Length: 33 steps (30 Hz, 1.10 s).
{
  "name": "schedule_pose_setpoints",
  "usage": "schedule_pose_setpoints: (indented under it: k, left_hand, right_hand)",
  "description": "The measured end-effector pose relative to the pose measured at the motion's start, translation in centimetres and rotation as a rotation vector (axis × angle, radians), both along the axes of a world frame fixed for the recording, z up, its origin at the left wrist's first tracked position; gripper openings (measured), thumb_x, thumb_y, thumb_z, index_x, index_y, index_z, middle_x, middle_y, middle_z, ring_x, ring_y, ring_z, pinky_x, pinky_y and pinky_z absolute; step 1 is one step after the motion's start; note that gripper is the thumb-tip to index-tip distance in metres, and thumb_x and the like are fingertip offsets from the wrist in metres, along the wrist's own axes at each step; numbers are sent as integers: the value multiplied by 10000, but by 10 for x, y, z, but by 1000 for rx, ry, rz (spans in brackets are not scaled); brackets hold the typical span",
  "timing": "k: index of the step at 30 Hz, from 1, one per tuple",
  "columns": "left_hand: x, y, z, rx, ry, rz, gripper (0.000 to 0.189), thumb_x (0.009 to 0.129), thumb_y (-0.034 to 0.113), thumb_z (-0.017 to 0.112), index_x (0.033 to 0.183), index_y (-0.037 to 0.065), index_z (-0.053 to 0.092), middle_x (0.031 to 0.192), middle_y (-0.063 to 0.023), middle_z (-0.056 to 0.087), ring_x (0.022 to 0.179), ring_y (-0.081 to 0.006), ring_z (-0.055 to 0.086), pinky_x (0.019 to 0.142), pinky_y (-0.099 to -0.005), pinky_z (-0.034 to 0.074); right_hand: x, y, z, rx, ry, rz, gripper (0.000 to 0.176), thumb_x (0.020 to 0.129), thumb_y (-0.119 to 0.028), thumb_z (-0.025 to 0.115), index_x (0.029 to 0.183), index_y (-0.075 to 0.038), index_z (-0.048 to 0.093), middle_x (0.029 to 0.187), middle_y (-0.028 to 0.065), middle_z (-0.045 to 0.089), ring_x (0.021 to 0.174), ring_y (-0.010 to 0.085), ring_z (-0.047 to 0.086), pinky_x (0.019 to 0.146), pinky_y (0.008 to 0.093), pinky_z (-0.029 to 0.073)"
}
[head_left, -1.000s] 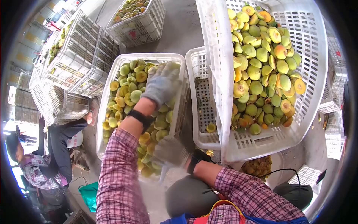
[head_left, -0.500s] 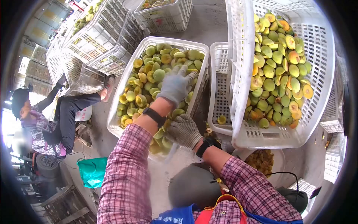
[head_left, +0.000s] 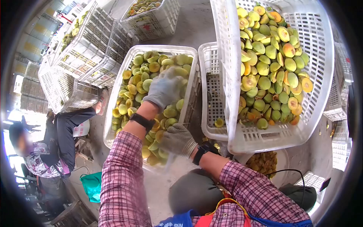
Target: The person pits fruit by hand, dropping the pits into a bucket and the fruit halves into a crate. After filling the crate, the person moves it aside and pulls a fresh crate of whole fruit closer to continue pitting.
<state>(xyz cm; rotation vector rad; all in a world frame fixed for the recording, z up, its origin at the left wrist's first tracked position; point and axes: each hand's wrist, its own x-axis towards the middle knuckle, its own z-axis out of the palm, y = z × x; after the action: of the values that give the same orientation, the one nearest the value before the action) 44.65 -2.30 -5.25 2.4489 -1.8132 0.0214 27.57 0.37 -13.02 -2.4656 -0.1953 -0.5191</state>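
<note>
left hand (head_left: 164,89): gloved, palm down on the fruit at the 3 o'clock side of the peach crate (head_left: 114,109). Fingers are loosely spread; whatever is under the palm is hidden.
right hand (head_left: 177,140): gloved, knuckles up, at the crate's 5 o'clock corner. Fingers are curled, but I cannot tell whether this grip is clamped on the rim or only resting there.
peach crate: white plastic lattice, centre of view, heaped with halved peaches (head_left: 141,81), green-yellow, some cut face up.
crate handling: judged heavy when this full. Walls are stiff but likely to flex. Best held at the rim on two opposite sides, not by one wall.
fruit handling: halves look soft and easy to bruise, with wet cut faces probably slippery in gloves. Scoop loosely, no squeezing.
tilted crate (head_left: 264,142): at 3 o'clock of the peach crate, leaning, also full of halves piled against its low side. Judged likely to spill if knocked.
low crate (head_left: 210,56): between the two, almost bare, with one peach half (head_left: 218,123) at its 6 o'clock end.
tub of pits (head_left: 264,162): under the tilted crate, at 4 o'clock of the right hand.
co-worker (head_left: 60,140): at 9 o'clock, dark sleeve, well apart from both hands.
stacked crates (head_left: 83,49): at 10 o'clock, mostly without fruit.
</note>
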Motion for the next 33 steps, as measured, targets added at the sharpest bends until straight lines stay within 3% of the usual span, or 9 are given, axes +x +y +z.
schedule_pose_setpoints:
  k: [9, 11, 17, 19, 21, 22, 26, 29, 33]
  left_hand:
    - [5, -10, -9, 36, 29, 43, 422, 718, 212, 659, 1133, 133, 641, 1405, -135, 424, 1259, -321, 440, 1010, -429, 396]
    - [11, -17, -7, 192, -14, 100, 426, 719, 239, 644, 1127, 120, 634, 1421, -141, 407, 1289, -339, 410, 1018, -452, 381]
    - [11, -25, -5, 140, -9, 99, 287, 791, 324, 583, 997, 137, 655, 1306, -104, 465, 1177, -351, 478, 956, -463, 413]
    - [25, -16, -12, 22, -5, 68, 273, 800, 321, 567, 999, 159, 660, 1235, -99, 540, 1144, -332, 511, 956, -440, 418]
    - [34, -14, 0, -39, 242, 142, 363, 772, 231, 555, 1105, 108, 635, 1254, -159, 565, 1165, -340, 524, 981, -408, 422]
    - [37, -14, 4, -110, 261, 243, 374, 789, 219, 559, 1142, 109, 616, 1141, -150, 629, 1048, -330, 595, 920, -399, 464]
    - [39, -46, -11, -465, 50, 289, 415, 803, 190, 562, 1208, 100, 576, 1061, -144, 659, 941, -362, 629, 860, -404, 492]
    - [23, -72, -41, -3, -79, 65, 540, 932, 328, 382, 1434, 132, 345, 1429, -118, 416, 1332, -284, 369, 1102, -396, 279]
    - [22, -83, -41, 55, -99, 104, 561, 968, 404, 280, 1464, 143, 294, 1525, -91, 258, 1421, -265, 189, 1160, -396, 114]
  right_hand:
    - [1, -1, -2, 11, -171, -33, 189, 786, -359, 610, 788, -171, 633, 859, -9, 607, 897, 213, 573, 884, 373, 399]
    - [0, -1, 3, -32, 13, 12, 186, 788, -359, 607, 789, -176, 636, 850, -7, 603, 902, 211, 575, 890, 373, 394]
    - [-2, -6, 10, -45, 47, 30, 188, 789, -362, 605, 764, -178, 634, 810, -6, 590, 858, 202, 569, 867, 367, 394]
    - [-4, -2, 5, -26, 1, 8, 193, 789, -364, 604, 762, -176, 635, 808, -5, 591, 855, 203, 568, 865, 369, 393]
    - [-1, -3, 6, -2, -56, -20, 197, 788, -366, 603, 760, -174, 636, 805, -4, 592, 851, 203, 566, 863, 370, 392]
    - [-1, -2, 5, -19, -26, -9, 194, 791, -364, 600, 757, -176, 635, 804, -3, 591, 851, 202, 566, 861, 370, 392]
    - [-2, 0, -2, 32, -61, -5, 195, 806, -361, 583, 749, -181, 630, 796, 1, 585, 843, 202, 561, 859, 370, 390]
    - [-4, -4, 5, -33, -79, -21, 182, 801, -346, 578, 738, -181, 623, 788, -1, 580, 839, 203, 555, 856, 365, 388]
    - [4, 6, -19, -35, -134, -17, 174, 794, -339, 582, 762, -176, 634, 797, 3, 583, 842, 208, 550, 851, 367, 386]
